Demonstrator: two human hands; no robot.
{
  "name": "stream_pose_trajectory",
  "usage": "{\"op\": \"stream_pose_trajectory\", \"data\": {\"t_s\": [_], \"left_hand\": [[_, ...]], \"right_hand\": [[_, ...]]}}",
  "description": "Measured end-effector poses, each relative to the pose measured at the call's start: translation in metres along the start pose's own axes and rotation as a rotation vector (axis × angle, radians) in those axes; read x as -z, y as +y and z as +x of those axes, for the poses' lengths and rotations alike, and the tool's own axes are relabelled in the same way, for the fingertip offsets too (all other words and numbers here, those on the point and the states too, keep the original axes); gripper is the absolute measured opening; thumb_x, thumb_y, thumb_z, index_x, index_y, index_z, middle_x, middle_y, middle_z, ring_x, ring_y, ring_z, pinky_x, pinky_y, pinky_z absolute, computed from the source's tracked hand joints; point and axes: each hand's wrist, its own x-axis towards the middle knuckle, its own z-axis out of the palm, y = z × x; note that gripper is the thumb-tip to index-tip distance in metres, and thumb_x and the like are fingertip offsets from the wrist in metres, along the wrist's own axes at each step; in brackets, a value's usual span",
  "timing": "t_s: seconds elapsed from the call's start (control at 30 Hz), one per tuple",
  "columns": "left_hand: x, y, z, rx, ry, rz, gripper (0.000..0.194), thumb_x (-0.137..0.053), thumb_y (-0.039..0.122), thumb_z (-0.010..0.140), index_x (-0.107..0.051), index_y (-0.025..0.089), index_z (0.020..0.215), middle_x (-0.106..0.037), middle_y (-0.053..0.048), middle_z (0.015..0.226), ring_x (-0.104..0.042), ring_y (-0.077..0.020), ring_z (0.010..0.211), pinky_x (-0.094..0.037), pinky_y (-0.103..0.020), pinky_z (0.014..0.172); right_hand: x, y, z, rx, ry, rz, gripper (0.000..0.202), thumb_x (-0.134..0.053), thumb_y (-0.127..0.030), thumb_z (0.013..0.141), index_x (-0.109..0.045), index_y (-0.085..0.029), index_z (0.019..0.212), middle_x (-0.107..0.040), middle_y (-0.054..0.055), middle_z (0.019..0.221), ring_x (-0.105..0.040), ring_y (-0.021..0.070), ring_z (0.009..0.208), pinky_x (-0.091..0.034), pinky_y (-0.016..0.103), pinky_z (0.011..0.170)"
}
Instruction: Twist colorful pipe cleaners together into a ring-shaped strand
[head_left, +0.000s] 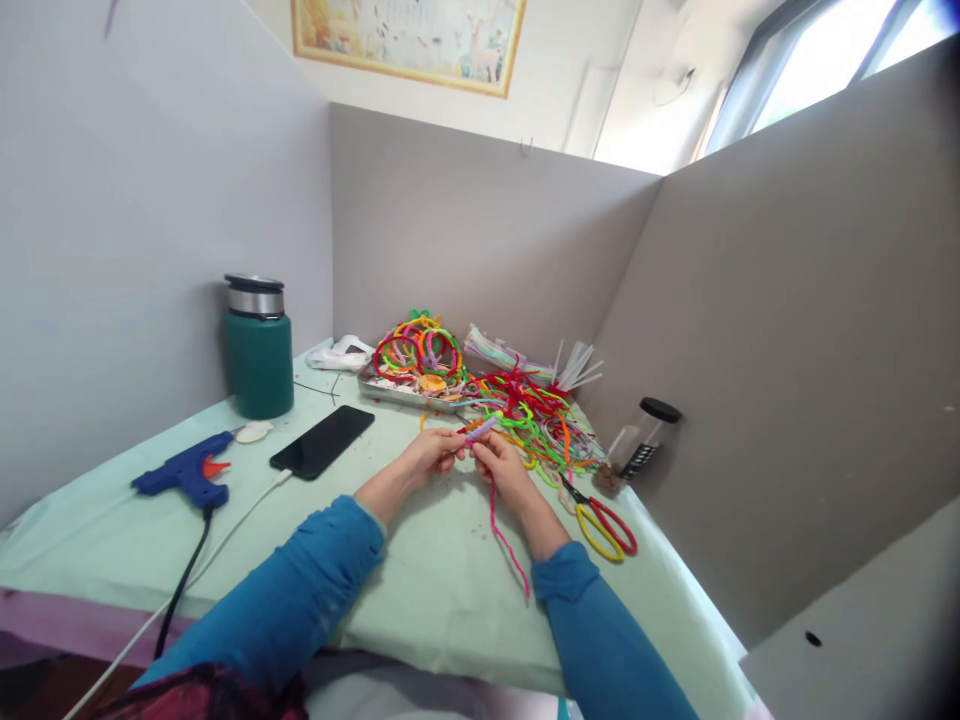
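Note:
My left hand (435, 453) and my right hand (498, 462) meet over the middle of the table, fingers pinched together. Between them is a small piece of coiled pipe cleaner (481, 430), lilac with some orange and red near the left fingertips. Both hands grip it. A loose pink pipe cleaner strand (504, 540) hangs from beneath my right hand toward the table's front. Just beyond my fingers lies a tangled heap of coloured pipe cleaners (536, 405). Scissors (600, 520) with one red and one yellow handle rest right of my right hand.
A metal tray (409, 397) holds pipe-cleaner rings at the back. On the left are a green bottle (260, 360), a black phone (324, 442) with a white cable, and a blue glue gun (187, 470). A clear jar (643, 440) stands at the right edge. Grey partitions (480, 220) enclose the table.

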Motion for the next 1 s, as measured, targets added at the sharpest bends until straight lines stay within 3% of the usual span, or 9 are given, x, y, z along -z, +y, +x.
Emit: {"op": "stream_pose_trajectory", "data": {"t_s": [0.17,0.43,0.73,1.0], "left_hand": [[0.0,0.002,-0.001,0.058,-0.026,-0.068,0.023,-0.069,0.029,0.066,-0.056,0.011,0.068,-0.053,0.003,0.053,-0.031,-0.0012,0.032,-0.017,-0.018,0.034],[0.005,-0.001,0.002,0.149,-0.137,-0.145,0.017,-0.064,0.024,0.071,-0.06,0.008,0.076,-0.051,0.004,0.052,-0.024,0.0003,0.03,-0.013,-0.017,0.033],[0.0,0.003,-0.005,0.23,-0.178,-0.205,0.016,-0.062,0.021,0.073,-0.062,0.006,0.079,-0.05,0.003,0.049,-0.021,0.0011,0.029,-0.012,-0.016,0.033],[-0.001,0.005,-0.008,0.286,-0.16,-0.23,0.007,-0.058,0.017,0.076,-0.058,0.009,0.077,-0.053,0.003,0.051,-0.024,0.0003,0.028,-0.015,-0.016,0.032]], "right_hand": [[0.003,0.004,0.002,-0.063,0.089,0.014,0.025,-0.063,-0.041,0.071,-0.054,-0.019,0.079,-0.041,-0.008,0.05,-0.025,0.0053,0.039,-0.014,0.021,0.037],[0.003,0.005,0.003,-0.068,0.071,0.046,0.027,-0.065,-0.042,0.068,-0.054,-0.019,0.075,-0.039,-0.009,0.049,-0.024,0.0049,0.039,-0.012,0.02,0.038],[0.001,0.015,0.008,0.034,0.186,-0.059,0.022,-0.06,-0.04,0.07,-0.057,-0.018,0.073,-0.038,-0.008,0.047,-0.027,0.0067,0.04,-0.018,0.022,0.039],[0.009,0.02,0.013,0.145,0.257,-0.157,0.028,-0.06,-0.042,0.071,-0.062,-0.017,0.082,-0.059,0.0,0.063,-0.05,0.0141,0.056,-0.037,0.025,0.051]]}}
